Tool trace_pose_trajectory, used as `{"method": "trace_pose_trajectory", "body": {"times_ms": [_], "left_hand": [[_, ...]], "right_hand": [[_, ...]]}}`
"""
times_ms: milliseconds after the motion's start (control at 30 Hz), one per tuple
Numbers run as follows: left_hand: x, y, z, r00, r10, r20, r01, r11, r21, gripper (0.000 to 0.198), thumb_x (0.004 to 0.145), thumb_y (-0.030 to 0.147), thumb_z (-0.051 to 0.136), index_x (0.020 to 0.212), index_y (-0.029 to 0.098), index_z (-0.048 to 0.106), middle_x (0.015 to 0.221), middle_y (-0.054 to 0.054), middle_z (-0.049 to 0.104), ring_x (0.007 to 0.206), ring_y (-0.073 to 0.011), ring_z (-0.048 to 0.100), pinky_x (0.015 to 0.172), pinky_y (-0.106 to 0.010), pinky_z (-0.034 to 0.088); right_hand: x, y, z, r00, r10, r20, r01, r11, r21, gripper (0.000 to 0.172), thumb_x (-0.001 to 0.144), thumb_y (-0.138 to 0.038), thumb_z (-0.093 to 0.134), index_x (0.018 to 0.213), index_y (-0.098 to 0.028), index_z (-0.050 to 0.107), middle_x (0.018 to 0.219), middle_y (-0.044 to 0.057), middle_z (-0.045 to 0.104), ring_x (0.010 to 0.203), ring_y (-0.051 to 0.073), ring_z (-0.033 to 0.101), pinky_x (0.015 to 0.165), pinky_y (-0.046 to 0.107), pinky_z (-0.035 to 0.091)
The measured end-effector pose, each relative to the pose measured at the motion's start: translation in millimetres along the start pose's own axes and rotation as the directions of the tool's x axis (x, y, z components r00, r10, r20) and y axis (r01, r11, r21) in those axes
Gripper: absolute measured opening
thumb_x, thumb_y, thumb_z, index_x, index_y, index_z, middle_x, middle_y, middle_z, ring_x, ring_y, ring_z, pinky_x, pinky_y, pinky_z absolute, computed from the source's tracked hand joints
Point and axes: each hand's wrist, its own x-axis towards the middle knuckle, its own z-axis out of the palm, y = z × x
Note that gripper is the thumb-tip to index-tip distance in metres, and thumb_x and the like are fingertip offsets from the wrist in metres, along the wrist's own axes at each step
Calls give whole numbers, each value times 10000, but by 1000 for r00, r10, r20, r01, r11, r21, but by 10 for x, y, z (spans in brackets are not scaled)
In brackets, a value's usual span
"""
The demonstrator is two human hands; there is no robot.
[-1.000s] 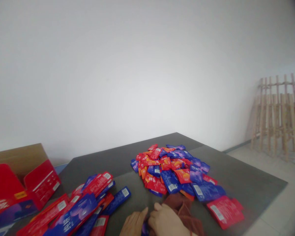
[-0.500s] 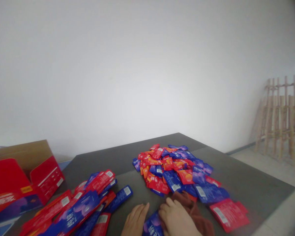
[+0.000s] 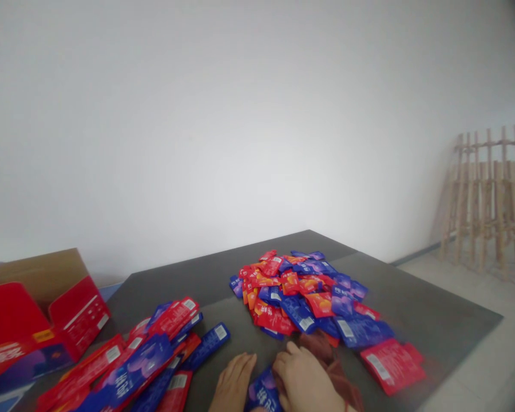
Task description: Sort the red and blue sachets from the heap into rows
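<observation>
A blue packet [image 3: 264, 390] with purple print lies on the dark table between my hands, at the bottom of the view. My left hand [image 3: 234, 382] holds it along its left edge, the fingers stretched out and a thumb tip showing on the packet's near end. With bent fingers, my right hand [image 3: 302, 379] presses on the packet's right side, gripping a brown cloth [image 3: 324, 352] that spreads out beyond and beside it. The right fingertips are partly hidden. Just beyond the hands is a heap of small red, orange and blue packets [image 3: 278, 292].
Long red and blue packets [image 3: 133, 366] lie piled at the left. Behind them stands an open red and blue cardboard box [image 3: 26, 343]. Several red packets [image 3: 392, 366] lie at the right of the dark table [image 3: 438, 309]. Wooden racks [image 3: 489, 200] lean against the wall.
The view has shifted slightly. My right hand has slid a little left over the blue packet, with the cloth along. My left hand stays at the packet's edge.
</observation>
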Motion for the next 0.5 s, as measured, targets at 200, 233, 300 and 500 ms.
{"method": "trace_pose_trajectory", "body": {"times_ms": [200,233,300,500], "left_hand": [[-8,30,36,990,-97,106,100,995,-22,803,846,520,745,1504,219,398,1422,-157,568,1318,-344,514,1055,-480,459],[-9,35,31,991,-80,105,84,996,-40,823,854,574,716,1513,215,380,1430,-159,559,1326,-344,506,1057,-488,456],[-6,37,17,995,-56,81,61,996,-67,859,857,686,637,1518,208,367,1428,-170,559,1320,-354,510,1040,-511,467],[32,37,-89,996,-22,86,32,992,-119,827,874,713,586,1518,242,367,1424,-149,568,1316,-342,517,1036,-486,471]], "right_hand": [[89,-139,299,967,-219,131,224,974,-24,155,899,-211,614,1010,-202,722,1042,29,744,989,259,627,729,356,497],[50,-84,265,974,-195,116,196,981,7,180,877,-223,635,1035,-200,718,1076,28,738,1000,262,625,756,361,502],[-54,62,143,996,-75,48,71,995,71,280,808,-203,665,1085,-188,704,1130,42,721,1037,271,612,838,372,497],[-154,185,46,986,157,-49,-154,987,54,360,738,-123,622,1088,-156,702,1107,100,715,1060,300,602,885,411,479]]}}
